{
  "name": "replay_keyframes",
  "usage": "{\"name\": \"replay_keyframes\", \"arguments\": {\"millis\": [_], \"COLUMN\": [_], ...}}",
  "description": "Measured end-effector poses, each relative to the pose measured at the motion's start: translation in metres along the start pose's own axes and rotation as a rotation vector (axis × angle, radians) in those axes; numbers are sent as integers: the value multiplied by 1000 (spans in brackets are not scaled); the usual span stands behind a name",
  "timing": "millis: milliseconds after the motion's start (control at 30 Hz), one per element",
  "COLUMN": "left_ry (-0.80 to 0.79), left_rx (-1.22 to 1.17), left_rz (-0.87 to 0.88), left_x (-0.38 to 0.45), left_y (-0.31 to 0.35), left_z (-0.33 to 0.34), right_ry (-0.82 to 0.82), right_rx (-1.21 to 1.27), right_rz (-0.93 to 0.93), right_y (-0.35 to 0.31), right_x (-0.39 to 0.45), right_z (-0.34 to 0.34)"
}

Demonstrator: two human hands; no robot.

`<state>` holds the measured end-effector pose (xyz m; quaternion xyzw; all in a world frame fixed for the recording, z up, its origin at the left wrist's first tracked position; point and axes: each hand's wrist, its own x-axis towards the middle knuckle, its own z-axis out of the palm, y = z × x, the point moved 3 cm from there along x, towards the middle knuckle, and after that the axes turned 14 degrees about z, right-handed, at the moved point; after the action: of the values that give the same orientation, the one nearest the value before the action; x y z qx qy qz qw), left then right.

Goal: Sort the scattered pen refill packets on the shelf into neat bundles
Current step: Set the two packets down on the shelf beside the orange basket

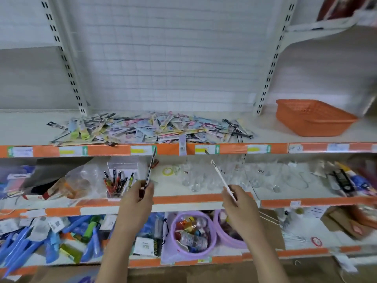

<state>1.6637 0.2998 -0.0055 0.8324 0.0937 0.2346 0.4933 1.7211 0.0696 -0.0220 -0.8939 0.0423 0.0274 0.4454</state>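
Observation:
A wide heap of scattered pen refill packets (146, 128) lies on the upper shelf (30, 127), spilling to its orange front edge. Below that shelf, my left hand (140, 198) pinches a thin dark refill packet (150, 168) that stands nearly upright. My right hand (237, 198) holds a slim white refill packet (221, 177) tilted up and to the left. Both hands are apart from the heap, in front of the middle shelf.
An orange plastic basket (312, 117) sits on the upper shelf at the right. The middle shelf holds a box of pens (119, 181) and clear glasses (195, 178). The lowest shelf has blue packets (26, 240) and two purple tubs (193, 233).

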Motion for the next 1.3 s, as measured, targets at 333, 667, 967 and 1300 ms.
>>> {"name": "replay_keyframes", "arguments": {"millis": [333, 667, 967, 1300], "left_ry": [-37, 33, 93, 117], "left_rx": [-23, 118, 158, 142], "left_rz": [-12, 79, 35, 28], "left_x": [83, 162, 199, 255], "left_y": [-2, 54, 51, 38], "left_z": [90, 197, 241, 242], "right_ry": [31, 26, 115, 230], "right_rx": [22, 84, 63, -13], "right_rz": [119, 29, 62, 159], "right_y": [32, 47, 74, 69], "right_x": [100, 242, 332, 406], "right_z": [-27, -116, -172, -153]}}
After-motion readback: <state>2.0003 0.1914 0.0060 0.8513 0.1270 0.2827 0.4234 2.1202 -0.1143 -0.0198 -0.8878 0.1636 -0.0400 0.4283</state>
